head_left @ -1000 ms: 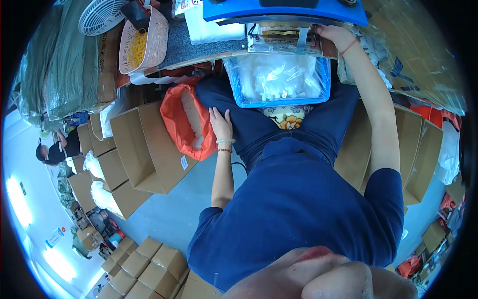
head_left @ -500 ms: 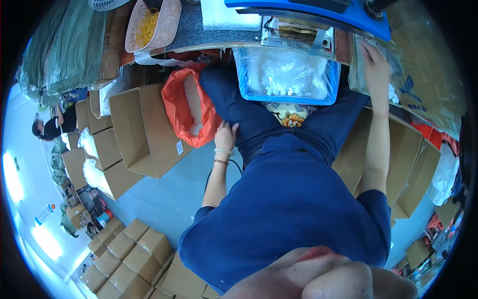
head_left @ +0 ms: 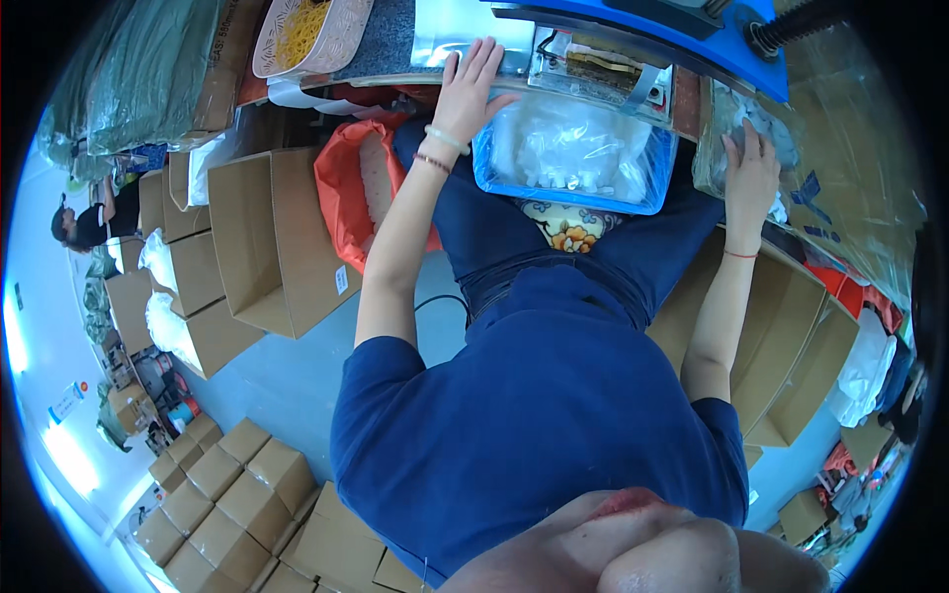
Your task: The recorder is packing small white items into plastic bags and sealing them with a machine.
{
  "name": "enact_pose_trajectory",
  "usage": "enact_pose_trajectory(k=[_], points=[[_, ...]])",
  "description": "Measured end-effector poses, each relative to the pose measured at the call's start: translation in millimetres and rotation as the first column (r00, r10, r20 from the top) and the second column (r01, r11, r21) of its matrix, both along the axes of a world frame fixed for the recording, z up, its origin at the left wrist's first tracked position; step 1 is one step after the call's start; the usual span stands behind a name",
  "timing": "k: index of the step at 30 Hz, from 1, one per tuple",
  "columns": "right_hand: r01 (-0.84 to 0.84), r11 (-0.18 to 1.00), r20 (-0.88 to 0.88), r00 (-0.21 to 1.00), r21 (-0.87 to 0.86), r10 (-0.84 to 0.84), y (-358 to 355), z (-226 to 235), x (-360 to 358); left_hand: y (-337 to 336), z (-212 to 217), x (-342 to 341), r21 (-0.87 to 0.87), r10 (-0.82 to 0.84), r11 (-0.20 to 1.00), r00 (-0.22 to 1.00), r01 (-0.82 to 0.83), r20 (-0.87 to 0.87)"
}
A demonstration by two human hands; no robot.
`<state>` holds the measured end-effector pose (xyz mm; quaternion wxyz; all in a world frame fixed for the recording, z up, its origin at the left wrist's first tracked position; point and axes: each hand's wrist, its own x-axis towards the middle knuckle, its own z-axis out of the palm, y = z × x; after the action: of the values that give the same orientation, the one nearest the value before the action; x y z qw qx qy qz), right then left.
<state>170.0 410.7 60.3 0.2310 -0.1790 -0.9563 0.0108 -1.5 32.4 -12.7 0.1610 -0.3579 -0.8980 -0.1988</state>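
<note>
My left hand (head_left: 473, 97) lies with its fingers stretched out over the near edge of a flat stack of clear and whitish plastic sheets or bags (head_left: 440, 28) on the bench. Nothing shows in its grasp. At the right end of the bench, my right hand (head_left: 753, 178) has its fingers apart, against greyish items (head_left: 776, 133) in clear plastic; it does not appear to grip any. Between my knees, below the bench edge, a blue bin (head_left: 645, 206) holds clear plastic bags with small white pieces inside.
Beyond the blue bin stands a blue machine (head_left: 643, 30) with a metal fixture (head_left: 598, 69) below it. A pale basket (head_left: 346, 40) of yellow rubber bands is at the left. A red bag (head_left: 341, 188) of white pieces and open cartons (head_left: 247, 237) stand beside my left leg.
My left hand has moved up from beside the red bag to the plastic stack on the bench. The right hand has shifted nearer, its fingers now on the greyish items.
</note>
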Motion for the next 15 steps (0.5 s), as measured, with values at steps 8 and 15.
enact_pose_trajectory(k=[8, 15], points=[[-0.058, 0.991, -0.01, 0.998, -0.124, 0.058, -1.7, 5.1, -32.9, -5.6, 12.8, 9.9, 0.259, 0.111, 0.962, 0.991, -0.088, -0.076], [-0.17, 0.982, 0.014, 0.985, -0.081, 0.171, 2.2, -16.0, -28.8, -17.0, 11.0, -5.7, 0.259, 0.033, 0.966, 0.99, 0.003, -0.135]])
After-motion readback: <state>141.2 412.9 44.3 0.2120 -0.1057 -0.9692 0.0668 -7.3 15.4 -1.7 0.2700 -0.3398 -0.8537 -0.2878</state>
